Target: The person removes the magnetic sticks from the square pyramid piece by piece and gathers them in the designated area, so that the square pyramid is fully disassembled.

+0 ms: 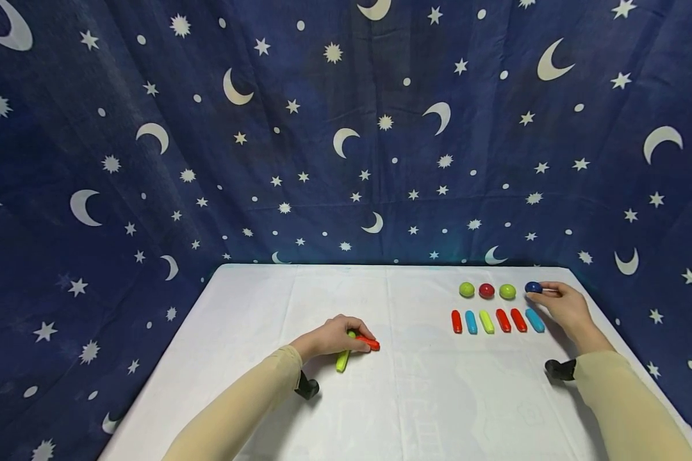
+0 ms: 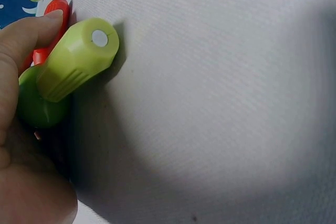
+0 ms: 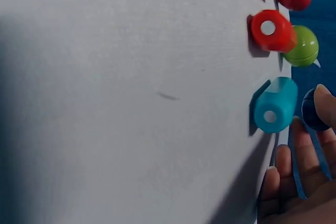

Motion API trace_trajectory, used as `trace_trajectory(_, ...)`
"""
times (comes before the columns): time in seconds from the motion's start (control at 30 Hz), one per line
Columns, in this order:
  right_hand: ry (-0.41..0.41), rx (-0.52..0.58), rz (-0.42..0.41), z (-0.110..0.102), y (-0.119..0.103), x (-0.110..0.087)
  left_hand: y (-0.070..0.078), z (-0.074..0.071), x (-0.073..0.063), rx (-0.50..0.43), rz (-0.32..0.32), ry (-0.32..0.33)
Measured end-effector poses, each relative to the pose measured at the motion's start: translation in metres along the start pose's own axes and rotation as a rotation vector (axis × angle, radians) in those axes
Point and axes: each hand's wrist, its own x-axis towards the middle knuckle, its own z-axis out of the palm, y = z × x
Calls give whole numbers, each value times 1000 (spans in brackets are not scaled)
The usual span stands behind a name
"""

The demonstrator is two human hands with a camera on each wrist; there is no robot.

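Observation:
My left hand (image 1: 337,336) grips a short red rod (image 1: 371,343) over the left-centre of the white table. Beneath that hand a yellow-green rod (image 1: 343,361) sticks out towards me. In the left wrist view, the rod (image 2: 79,59) shows a white dot on its end, and a green ball (image 2: 42,103) lies against it near the palm. At the far right my right hand (image 1: 565,310) pinches a dark blue ball (image 1: 533,287) between thumb and fingertips. The ball stands just beyond a light blue rod (image 3: 275,106), beside a green ball (image 3: 303,46).
A row of coloured rods lies on the table (image 1: 415,397) at the right, including a yellow-green rod (image 1: 486,321). Behind them sit a green ball (image 1: 466,290), a red ball (image 1: 486,291) and another green ball (image 1: 507,292). A dark starry curtain (image 1: 323,160) borders the table.

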Motion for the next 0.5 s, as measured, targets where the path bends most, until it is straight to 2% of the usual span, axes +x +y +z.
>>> trace_trajectory(0.23,-6,-19,41,5,3,6,2,-1,-1,8,-6,0)
trace_trajectory(0.5,3,-26,60,8,-1,1,2,0,-1,15,-10,6)
